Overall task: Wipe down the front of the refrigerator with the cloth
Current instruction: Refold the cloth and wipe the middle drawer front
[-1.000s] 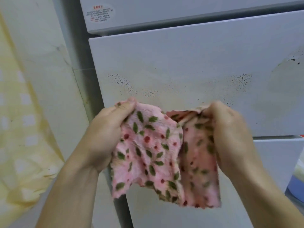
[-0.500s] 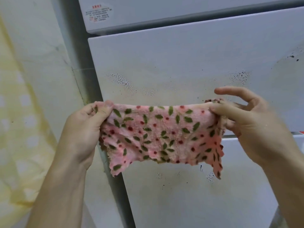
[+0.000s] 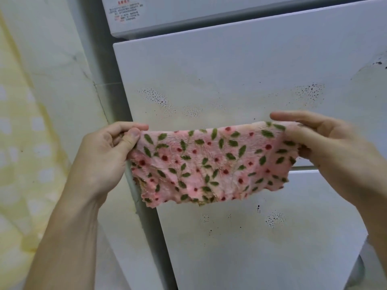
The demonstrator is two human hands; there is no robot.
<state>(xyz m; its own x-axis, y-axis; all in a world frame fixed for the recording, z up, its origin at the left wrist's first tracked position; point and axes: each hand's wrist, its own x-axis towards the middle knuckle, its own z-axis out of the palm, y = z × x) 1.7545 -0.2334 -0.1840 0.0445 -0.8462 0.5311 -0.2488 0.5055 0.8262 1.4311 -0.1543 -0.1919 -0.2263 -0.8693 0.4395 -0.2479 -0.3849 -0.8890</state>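
Left hand [image 3: 104,155] and right hand [image 3: 326,151] pinch the soft, light cloth [image 3: 211,164] by its upper corners (limp, best bunched) before the spotted refrigerator [image 3: 230,76]

Home kitchen: speckled white refrigerator [image 3: 240,84], marbled wall tile [image 3: 62,84].

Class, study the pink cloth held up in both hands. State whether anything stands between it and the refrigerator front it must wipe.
Nothing visible does. The left hand and right hand pinch the cloth by its top corners, spread directly before the spotted refrigerator door, with no object between the two.
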